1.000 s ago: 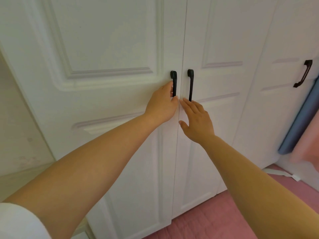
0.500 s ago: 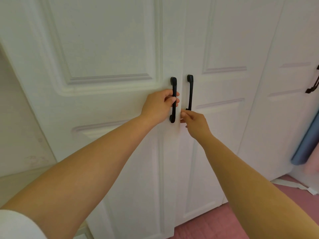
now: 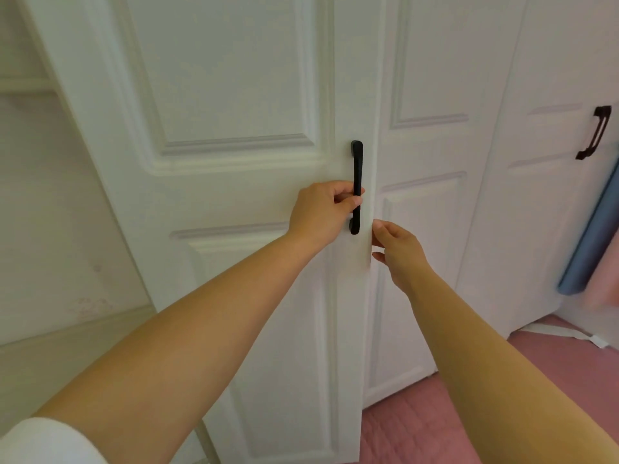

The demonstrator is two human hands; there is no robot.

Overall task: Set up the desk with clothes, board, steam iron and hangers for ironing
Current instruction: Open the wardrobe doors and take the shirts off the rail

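I face a white panelled wardrobe. My left hand [image 3: 323, 212] grips the black handle [image 3: 356, 169] of the left door [image 3: 234, 95], which stands swung out toward me. My right hand [image 3: 400, 254] reaches to the right door [image 3: 432, 78] just behind the left door's edge. Its fingertips and that door's handle are hidden by the edge. No clothes, board, iron or hangers show.
A third white door with a black handle [image 3: 594, 132] stands further right. Blue fabric [image 3: 593, 236] and blurred pink fabric [image 3: 608, 272] hang at the right edge. The floor [image 3: 435, 423] is pink, with a white strip [image 3: 566, 333] on it. A pale wall lies on the left.
My left hand closed round the left handle and the left door swung outward, covering the right handle. My right hand went from flat and open to curled at the right handle's lower end.
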